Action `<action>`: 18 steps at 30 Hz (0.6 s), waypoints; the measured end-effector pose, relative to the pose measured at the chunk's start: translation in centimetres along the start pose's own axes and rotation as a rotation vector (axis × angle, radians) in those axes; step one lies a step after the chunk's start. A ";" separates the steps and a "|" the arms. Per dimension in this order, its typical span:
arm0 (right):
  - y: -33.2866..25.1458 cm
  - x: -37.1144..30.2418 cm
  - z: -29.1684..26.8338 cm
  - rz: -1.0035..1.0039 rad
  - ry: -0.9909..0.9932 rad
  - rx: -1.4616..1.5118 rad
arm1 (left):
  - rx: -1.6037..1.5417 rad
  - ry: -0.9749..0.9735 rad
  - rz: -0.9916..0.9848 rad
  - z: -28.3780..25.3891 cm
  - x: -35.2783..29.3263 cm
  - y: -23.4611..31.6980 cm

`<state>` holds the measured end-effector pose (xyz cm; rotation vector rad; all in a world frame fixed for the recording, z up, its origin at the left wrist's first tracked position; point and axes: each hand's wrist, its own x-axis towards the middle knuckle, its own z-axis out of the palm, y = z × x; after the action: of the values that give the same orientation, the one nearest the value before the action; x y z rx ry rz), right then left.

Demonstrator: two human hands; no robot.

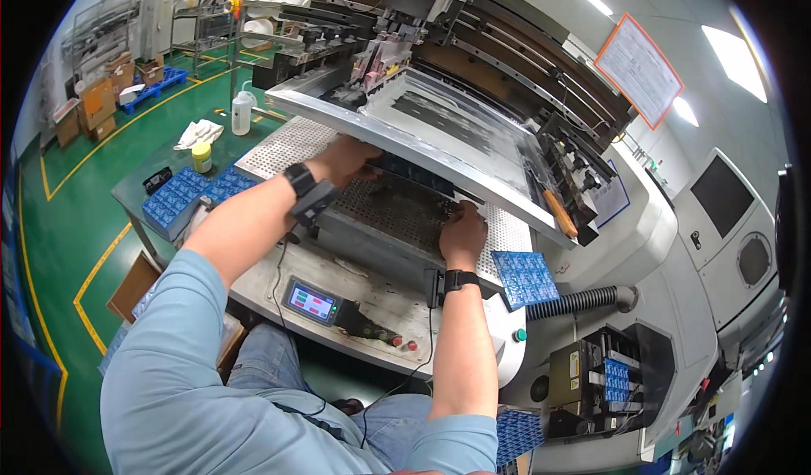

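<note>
Both my hands reach under the raised metal frame of a stencil screen [372, 126] on a printing machine. Between them, in the shadow below the frame, a dark flat board [414, 173] slants down to the right. My left hand [345, 159] closes on the board's left end, its fingertips partly hidden by the frame. At the other end, my right hand [463, 233] has its fingers bent and pressed together at the board's edge. Beneath lies the perforated metal bed [372, 209]. A blue circuit board panel [525, 277] rests to the right of my right hand.
More blue panels [175, 198] lie on the green side table at left, with a yellow-lidded jar [202, 157], a white cloth [199, 135] and a squeeze bottle [242, 114]. A small touch screen [311, 300] faces me. A wooden-handled spatula [557, 213] leans on the frame's right end.
</note>
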<state>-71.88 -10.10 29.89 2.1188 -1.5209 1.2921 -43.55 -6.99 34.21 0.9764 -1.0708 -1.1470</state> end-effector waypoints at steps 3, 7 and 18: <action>-0.3 -0.1 -0.1 0.012 -0.024 -0.003 | 0.110 -0.030 0.029 2.3 1.0 -0.5; -1.7 -0.2 -0.1 -0.004 -0.086 0.002 | 0.637 0.097 0.545 -0.6 3.9 -3.4; -0.7 -0.1 -0.3 -0.088 -0.157 0.003 | 1.082 0.010 0.427 -0.5 -3.1 -3.0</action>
<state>-71.40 -9.51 30.19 2.3090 -1.4661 1.1227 -43.94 -4.33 30.78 1.4469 -1.8338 -0.1379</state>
